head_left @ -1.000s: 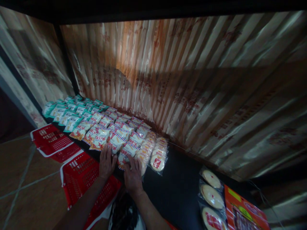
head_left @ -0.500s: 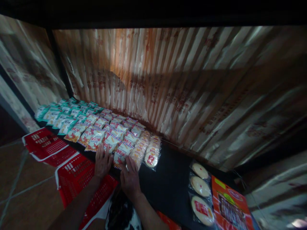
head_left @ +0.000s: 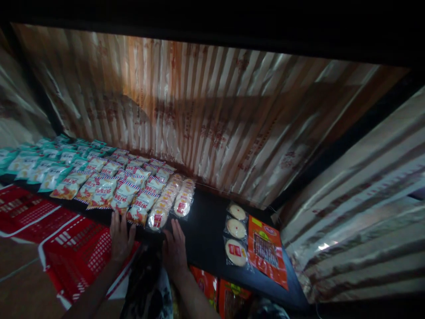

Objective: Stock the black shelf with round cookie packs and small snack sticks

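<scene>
My left hand (head_left: 121, 239) has its fingers stretched out at the shelf's front edge, fingertips by the front row of white snack bags (head_left: 102, 189) with striped tops. My right hand (head_left: 175, 250) lies over the edge of the black shelf (head_left: 206, 226), fingers extended and nothing in them. Just beyond it is a row of overlapping round crackers in clear wrappers (head_left: 157, 217). A second row of wrapped crackers (head_left: 183, 204) lies to its right. Teal and white snack bags (head_left: 55, 175) fill the shelf's left end.
Red plastic baskets (head_left: 83, 248) stand below the front edge on the left. Further right lie several wrapped round crackers (head_left: 236, 228) and an orange snack packet (head_left: 265, 248). More orange packets (head_left: 232, 297) are low in front. Foil-like sheeting (head_left: 206, 119) backs the shelf.
The view has swung to the right. My right hand has drawn back from the front bags and crackers towards the shelf edge. My left hand has also pulled back slightly from the bags.
</scene>
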`<state>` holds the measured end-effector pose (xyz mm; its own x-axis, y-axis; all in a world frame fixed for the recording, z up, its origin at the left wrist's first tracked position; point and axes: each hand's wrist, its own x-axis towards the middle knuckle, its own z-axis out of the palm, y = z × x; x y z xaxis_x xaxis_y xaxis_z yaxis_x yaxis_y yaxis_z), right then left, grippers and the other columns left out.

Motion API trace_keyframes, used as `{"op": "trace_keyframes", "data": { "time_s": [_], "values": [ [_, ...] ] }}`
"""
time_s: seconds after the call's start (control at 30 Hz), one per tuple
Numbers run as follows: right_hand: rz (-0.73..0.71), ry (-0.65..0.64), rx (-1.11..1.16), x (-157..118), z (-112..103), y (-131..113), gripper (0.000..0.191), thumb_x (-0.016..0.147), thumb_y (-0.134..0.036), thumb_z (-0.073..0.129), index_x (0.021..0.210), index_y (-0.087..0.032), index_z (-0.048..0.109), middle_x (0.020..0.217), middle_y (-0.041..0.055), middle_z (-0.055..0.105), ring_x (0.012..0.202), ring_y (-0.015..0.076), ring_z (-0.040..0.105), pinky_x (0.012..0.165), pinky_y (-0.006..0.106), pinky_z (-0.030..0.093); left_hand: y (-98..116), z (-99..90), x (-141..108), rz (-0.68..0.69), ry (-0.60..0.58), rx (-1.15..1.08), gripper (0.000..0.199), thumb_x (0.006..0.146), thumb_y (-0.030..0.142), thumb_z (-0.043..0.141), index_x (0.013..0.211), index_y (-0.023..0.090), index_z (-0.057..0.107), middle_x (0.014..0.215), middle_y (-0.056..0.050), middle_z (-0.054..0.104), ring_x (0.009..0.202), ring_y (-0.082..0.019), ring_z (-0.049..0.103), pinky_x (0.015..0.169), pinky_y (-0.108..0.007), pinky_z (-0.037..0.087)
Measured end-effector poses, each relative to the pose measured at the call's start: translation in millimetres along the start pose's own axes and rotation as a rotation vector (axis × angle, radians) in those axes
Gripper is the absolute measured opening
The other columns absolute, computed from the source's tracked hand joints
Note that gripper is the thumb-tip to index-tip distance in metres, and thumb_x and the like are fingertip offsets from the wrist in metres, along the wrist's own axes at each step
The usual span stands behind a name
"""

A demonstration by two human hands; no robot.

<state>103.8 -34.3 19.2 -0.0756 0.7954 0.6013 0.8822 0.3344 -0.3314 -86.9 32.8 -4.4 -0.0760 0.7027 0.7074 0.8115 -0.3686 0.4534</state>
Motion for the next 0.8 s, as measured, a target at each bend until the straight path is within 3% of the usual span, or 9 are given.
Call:
{"op": "trace_keyframes", "data": {
  "time_s": [0.17, 0.37, 0.5, 0.6, 0.7, 0.8],
  "values": [
    [0.067, -0.01, 0.034, -22.7, -8.5, 6.2, 0.032, 0.08, -0.007, 0.039, 0.106, -0.014, 0.057, 0.135, 0.0156, 0.04, 0.131, 0.0251, 0.03, 0.097, 0.047, 0.042, 65.1, -0.2, -49.1, 0.001, -0.097, -0.129, 0.058, 0.088, 0.021, 0.035, 0.141, 0.024, 0.012, 0.148, -0.008, 0.016, 0.135, -0.027, 0.018, 0.106, -0.052, 0.027],
    [0.121, -0.062, 0.099, -64.7, -27.6, 18.4, 0.036, 0.082, -0.008, 0.041, 0.115, -0.015, 0.055, 0.127, 0.0128, 0.051, 0.126, 0.0191, 0.038, 0.096, 0.038, 0.045, 125.3, -6.0, -105.7, 0.208, -0.404, -0.345, 0.052, 0.086, 0.014, 0.033, 0.135, 0.027, 0.029, 0.133, -0.009, 0.044, 0.124, -0.02, 0.041, 0.098, -0.04, 0.043],
    [0.124, -0.083, 0.15, -96.9, -53.6, 27.6, 0.038, 0.082, -0.009, 0.04, 0.116, -0.015, 0.054, 0.122, 0.0124, 0.055, 0.122, 0.0186, 0.043, 0.093, 0.037, 0.047, 141.3, -5.5, -132.8, 0.208, -0.495, -0.394, 0.047, 0.084, 0.018, 0.036, 0.131, 0.022, 0.038, 0.126, -0.011, 0.051, 0.117, -0.021, 0.048, 0.096, -0.041, 0.043],
    [0.123, -0.067, 0.168, -122.0, -67.4, 34.4, 0.034, 0.081, -0.01, 0.039, 0.108, -0.017, 0.06, 0.118, 0.0119, 0.057, 0.119, 0.0203, 0.045, 0.093, 0.041, 0.045, 146.2, 0.3, -149.0, 0.196, -0.657, -0.381, 0.047, 0.081, 0.018, 0.036, 0.127, 0.019, 0.044, 0.125, -0.011, 0.053, 0.115, -0.02, 0.05, 0.095, -0.037, 0.044],
    [0.202, -0.058, 0.173, -147.8, -67.0, 42.9, 0.033, 0.081, -0.011, 0.039, 0.102, -0.019, 0.063, 0.114, 0.0104, 0.059, 0.111, 0.0203, 0.05, 0.091, 0.041, 0.046, 146.3, 11.6, -162.9, 0.086, -0.788, -0.273, 0.046, 0.077, 0.014, 0.037, 0.122, 0.016, 0.05, 0.124, -0.012, 0.054, 0.113, -0.02, 0.051, 0.095, -0.036, 0.044],
    [0.386, -0.049, 0.147, -170.4, -55.7, 52.1, 0.036, 0.08, -0.009, 0.036, 0.101, -0.017, 0.064, 0.109, 0.0114, 0.061, 0.103, 0.0192, 0.056, 0.087, 0.036, 0.047, 143.2, 25.1, -173.1, -0.079, -0.955, -0.1, 0.042, 0.074, 0.01, 0.036, 0.109, 0.013, 0.059, 0.111, -0.014, 0.062, 0.105, -0.023, 0.057, 0.094, -0.039, 0.044]
  ]
}}
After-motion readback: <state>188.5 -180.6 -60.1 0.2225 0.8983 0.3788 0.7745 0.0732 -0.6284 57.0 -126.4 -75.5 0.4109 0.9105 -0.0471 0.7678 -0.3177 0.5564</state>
